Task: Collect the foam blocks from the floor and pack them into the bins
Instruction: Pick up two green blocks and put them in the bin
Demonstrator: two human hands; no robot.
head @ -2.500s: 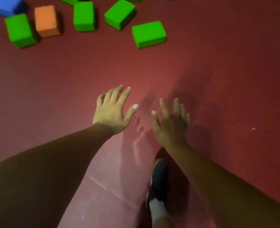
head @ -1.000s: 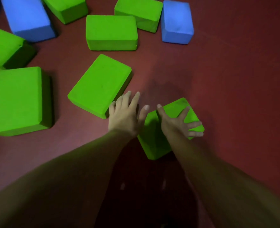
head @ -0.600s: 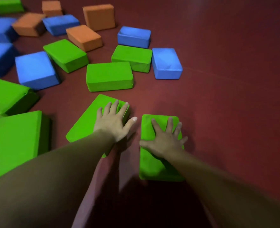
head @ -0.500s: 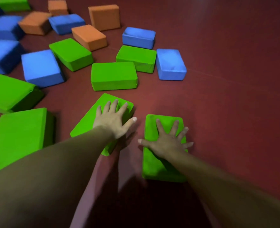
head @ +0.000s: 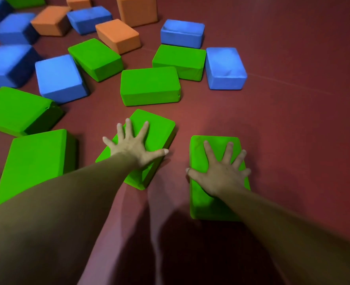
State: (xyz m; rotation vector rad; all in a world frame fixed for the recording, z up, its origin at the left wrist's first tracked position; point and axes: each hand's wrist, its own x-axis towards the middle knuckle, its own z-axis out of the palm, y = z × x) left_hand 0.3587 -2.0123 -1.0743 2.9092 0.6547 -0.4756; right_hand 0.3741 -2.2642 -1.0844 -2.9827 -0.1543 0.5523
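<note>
- The left hand lies palm down on the left block, a green one. Its fingers are straight and spread wide, the thumb tip reaches the block's right edge, and it grips nothing.
- The right hand lies flat on the right block, also green. The fingers are splayed, with the thumb at the left edge and the little finger at the right edge; nothing is curled round it.
- Both blocks lie flat on the red floor, with a strip of floor between them. The left block sits at an angle, while the right block points almost straight away from the person.
- Ahead of the left block, apart from it, a third green block lies crosswise.
- Just behind that is a fourth green block, with a blue block just beside it on the right.
- Two large green blocks lie near the left forearm.
- Farther left and back, blue blocks and orange blocks lie scattered close together.
</note>
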